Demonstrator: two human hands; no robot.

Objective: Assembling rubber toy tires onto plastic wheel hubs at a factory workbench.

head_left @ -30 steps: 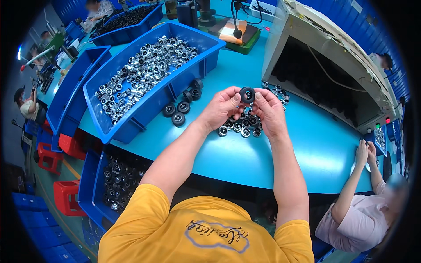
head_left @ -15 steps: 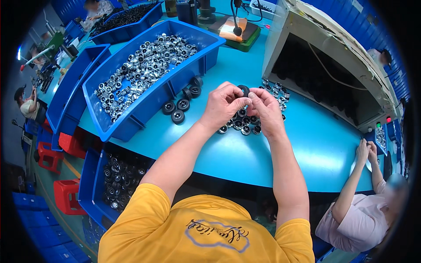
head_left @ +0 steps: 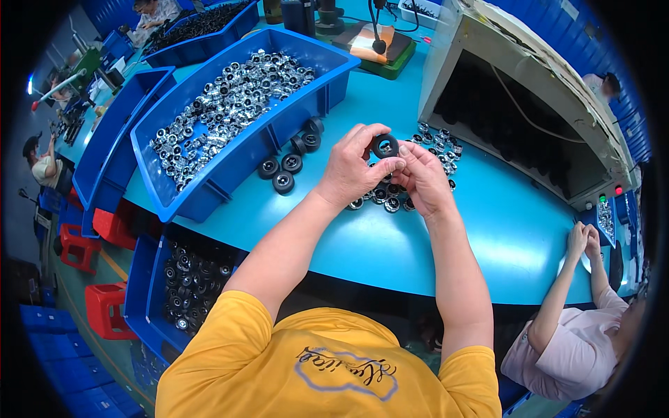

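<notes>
Above the table, both my hands meet around a small black rubber tyre [head_left: 376, 144], its ring facing up with the centre hole showing. My left hand [head_left: 350, 169] is closed on its left side, fingers bent at the top and thumb below. On the right side, my right hand [head_left: 426, 180] pinches the tyre between thumb and fingers. Whether a hub sits behind the ring cannot be made out. Loose shiny wheel hubs [head_left: 391, 205] with dark centres lie beneath and beyond my hands. Left of them, several black-tyred wheels [head_left: 283, 182] rest on the tabletop.
A blue bin [head_left: 157, 200] full of chrome hubs stands at left. At right is a large open-fronted box machine [head_left: 435, 83] with a dark interior. A lower blue bin [head_left: 141, 289] holds wheels. A co-worker [head_left: 564, 348] sits at right; red stools [head_left: 106, 310] stand at left.
The tyre has turned so its open ring shows more plainly. My left fingers have lifted slightly over its top, and my right hand has shifted down a little.
</notes>
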